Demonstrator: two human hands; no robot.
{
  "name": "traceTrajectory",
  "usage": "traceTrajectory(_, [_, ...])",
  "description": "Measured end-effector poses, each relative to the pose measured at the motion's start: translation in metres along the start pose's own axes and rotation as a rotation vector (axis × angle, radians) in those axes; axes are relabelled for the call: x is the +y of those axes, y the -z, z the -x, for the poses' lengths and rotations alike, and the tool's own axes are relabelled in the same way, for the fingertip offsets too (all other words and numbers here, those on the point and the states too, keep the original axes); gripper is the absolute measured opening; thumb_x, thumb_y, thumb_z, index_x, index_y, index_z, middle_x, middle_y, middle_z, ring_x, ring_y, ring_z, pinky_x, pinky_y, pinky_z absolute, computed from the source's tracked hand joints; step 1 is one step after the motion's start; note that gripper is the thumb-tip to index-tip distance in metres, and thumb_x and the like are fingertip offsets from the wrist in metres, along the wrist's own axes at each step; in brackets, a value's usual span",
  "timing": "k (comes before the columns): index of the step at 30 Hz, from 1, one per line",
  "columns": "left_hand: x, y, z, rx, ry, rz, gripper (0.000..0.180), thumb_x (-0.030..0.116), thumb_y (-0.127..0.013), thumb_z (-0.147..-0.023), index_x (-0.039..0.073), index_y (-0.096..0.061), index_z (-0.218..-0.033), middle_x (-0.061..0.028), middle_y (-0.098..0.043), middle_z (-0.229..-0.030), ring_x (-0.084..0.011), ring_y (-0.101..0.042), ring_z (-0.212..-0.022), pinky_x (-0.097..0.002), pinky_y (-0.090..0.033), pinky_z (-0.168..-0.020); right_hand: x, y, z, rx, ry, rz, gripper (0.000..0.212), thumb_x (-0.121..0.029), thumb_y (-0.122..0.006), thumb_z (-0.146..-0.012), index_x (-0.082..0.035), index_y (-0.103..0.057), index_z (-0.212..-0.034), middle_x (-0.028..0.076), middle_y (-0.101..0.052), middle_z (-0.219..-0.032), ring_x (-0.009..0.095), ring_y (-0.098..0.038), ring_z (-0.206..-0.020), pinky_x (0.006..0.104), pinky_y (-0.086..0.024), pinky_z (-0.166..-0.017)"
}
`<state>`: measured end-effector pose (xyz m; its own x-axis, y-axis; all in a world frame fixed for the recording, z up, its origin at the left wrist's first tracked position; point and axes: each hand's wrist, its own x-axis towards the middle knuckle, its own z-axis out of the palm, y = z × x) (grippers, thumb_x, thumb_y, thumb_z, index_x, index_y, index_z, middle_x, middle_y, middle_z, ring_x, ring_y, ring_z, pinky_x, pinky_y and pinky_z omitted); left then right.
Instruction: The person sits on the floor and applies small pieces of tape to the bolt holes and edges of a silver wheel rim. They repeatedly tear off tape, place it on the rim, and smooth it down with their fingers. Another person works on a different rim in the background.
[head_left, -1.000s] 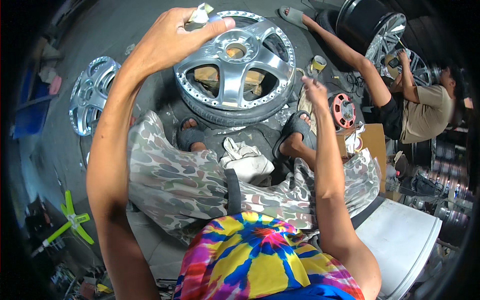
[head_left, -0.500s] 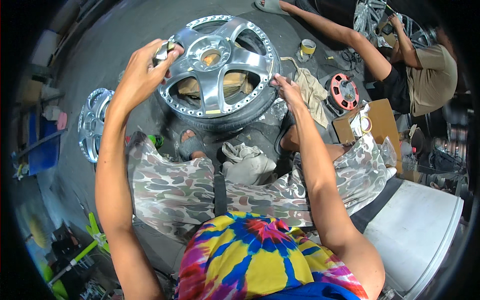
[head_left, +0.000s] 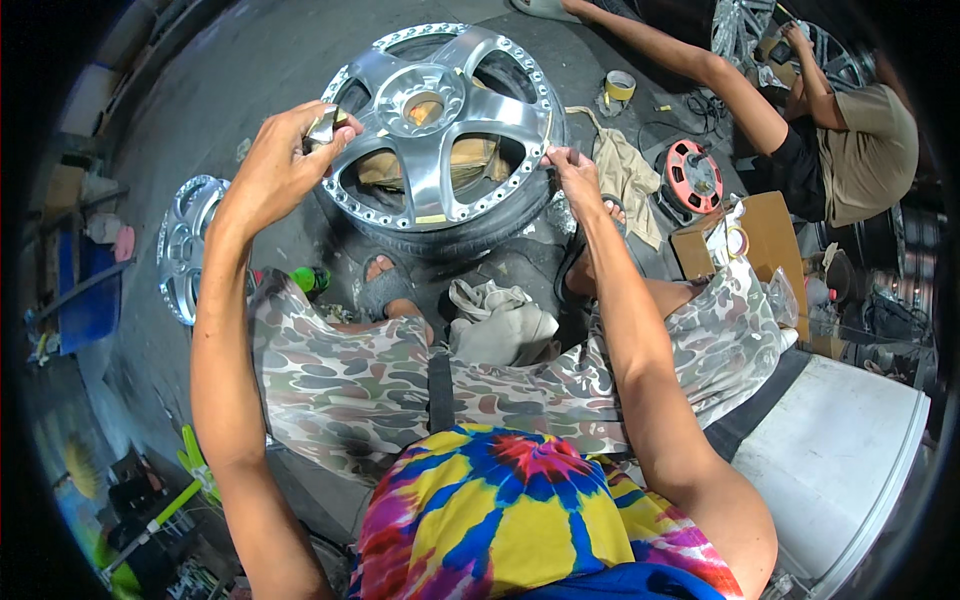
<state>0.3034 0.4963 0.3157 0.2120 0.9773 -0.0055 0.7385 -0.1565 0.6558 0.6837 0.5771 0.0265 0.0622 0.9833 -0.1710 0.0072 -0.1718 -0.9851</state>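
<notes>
A polished silver wheel rim (head_left: 428,180) with wide spokes and a ring of small bolts or bolt holes lies tilted on a black tire (head_left: 450,243). At its left edge my left hand (head_left: 285,160) is closed around a small shiny silver piece with a yellowish edge (head_left: 322,125); its exact kind is unclear. My right hand (head_left: 575,178) pinches at the right edge of the rim, its fingertips touching there; anything between them is too small to name. Pale yellow tape pieces (head_left: 430,219) stick to the rim. Brown cardboard (head_left: 465,165) shows through the spoke openings.
Another silver rim (head_left: 185,250) stands to the left. At right lie a tape roll (head_left: 620,84), a beige cloth (head_left: 625,185), a red reel (head_left: 693,177) and a cardboard box (head_left: 765,225). A co-worker (head_left: 865,155) sits at far right. A whitish cloth (head_left: 500,325) lies between my feet.
My left hand has come slightly nearer to me along the rim's left edge, still holding the shiny piece. My right hand stays at the right edge. The view has shifted a little.
</notes>
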Motion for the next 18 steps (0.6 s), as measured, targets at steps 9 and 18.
traceTrajectory(9, [-0.006,0.0,0.003,-0.015,-0.007,-0.009,0.026,0.02,-0.066,-0.103,-0.004,-0.072,-0.11,-0.016,-0.072,-0.089,-0.0205,-0.063,-0.075,-0.037,-0.051,-0.074,0.007,-0.002,-0.017,0.125,0.172,0.485,0.026,-0.029,-0.071,-0.096,-0.004,-0.071,-0.094,0.01,-0.07,-0.082,0.022,-0.064,-0.076,0.0357,-0.051,-0.076])
traceTrajectory(18, [-0.009,0.001,0.017,0.039,0.033,-0.103,0.031,0.028,-0.07,-0.101,-0.002,-0.073,-0.109,-0.0135,-0.073,-0.092,-0.0202,-0.065,-0.082,-0.0356,-0.052,-0.079,-0.031,0.036,-0.027,0.31,0.443,0.843,0.022,-0.026,-0.07,-0.089,-0.006,-0.066,-0.097,0.016,-0.069,-0.097,0.04,-0.068,-0.094,0.0515,-0.052,-0.081])
